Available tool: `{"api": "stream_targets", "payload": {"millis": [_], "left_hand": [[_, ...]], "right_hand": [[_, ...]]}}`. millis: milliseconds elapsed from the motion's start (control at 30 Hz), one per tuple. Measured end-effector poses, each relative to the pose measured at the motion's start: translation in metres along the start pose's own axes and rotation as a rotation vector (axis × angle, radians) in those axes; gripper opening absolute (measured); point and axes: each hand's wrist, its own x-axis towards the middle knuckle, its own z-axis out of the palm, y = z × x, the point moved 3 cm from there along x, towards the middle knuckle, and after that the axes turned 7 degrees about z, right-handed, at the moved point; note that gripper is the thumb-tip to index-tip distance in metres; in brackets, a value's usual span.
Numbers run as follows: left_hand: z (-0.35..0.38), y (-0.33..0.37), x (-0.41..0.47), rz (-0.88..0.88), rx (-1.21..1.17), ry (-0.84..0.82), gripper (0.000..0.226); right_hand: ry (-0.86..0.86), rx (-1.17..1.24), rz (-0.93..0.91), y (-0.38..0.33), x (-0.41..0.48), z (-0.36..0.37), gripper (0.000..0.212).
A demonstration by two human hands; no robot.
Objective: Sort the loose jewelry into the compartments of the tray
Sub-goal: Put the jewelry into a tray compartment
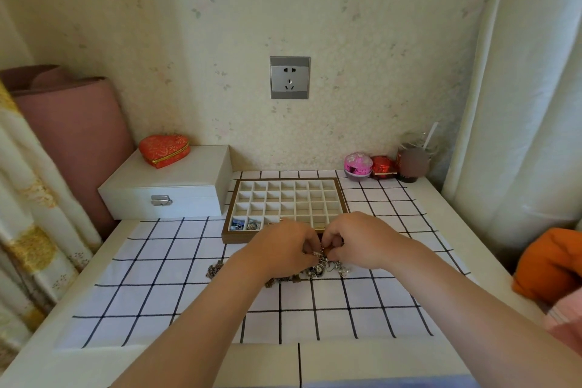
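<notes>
Jewelry pile [318, 271]: loose on table [176, 365], just short of tray front wall; long axis left-right.
Left grip [280, 246]: fingers curled, pinching tangled pieces atop pile.
Right grip [362, 239]: fingers curled, pinching same tangle; both equally near.
Tray [236, 237]: directly beyond grips; two front-left compartments filled.
Writing: none legible.

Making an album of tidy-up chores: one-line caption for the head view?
Left hand and right hand pinch tangled silvery jewelry on a white grid-lined cloth before a brown-framed compartment tray.
</notes>
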Motion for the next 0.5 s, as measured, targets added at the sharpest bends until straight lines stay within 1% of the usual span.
{"api": "stream_targets", "payload": {"millis": [133, 200, 233, 333, 433, 500], "left_hand": [[0.0, -0.004, -0.001, 0.0, -0.031, -0.008, 0.025], [-0.002, -0.008, -0.001, -0.022, -0.078, 0.003, 0.026], [-0.004, -0.009, -0.001, -0.028, -0.118, 0.021, 0.028], [-0.01, -0.009, 0.0, -0.038, -0.351, 0.123, 0.035], [-0.015, -0.004, 0.001, -0.079, -0.618, 0.216, 0.04], [-0.017, -0.002, 0.003, -0.099, -0.716, 0.266, 0.039]], "right_hand": [[-0.005, 0.034, 0.009, 0.001, 0.003, 0.0, 0.015], [0.016, 0.114, 0.016, 0.003, 0.004, -0.004, 0.012], [0.024, 0.193, 0.029, 0.005, 0.005, -0.007, 0.011], [0.015, 0.48, 0.07, 0.008, 0.002, -0.014, 0.008], [0.058, 0.667, 0.088, 0.007, -0.001, -0.023, 0.006], [0.078, 0.786, 0.118, 0.007, -0.002, -0.027, 0.007]]}}
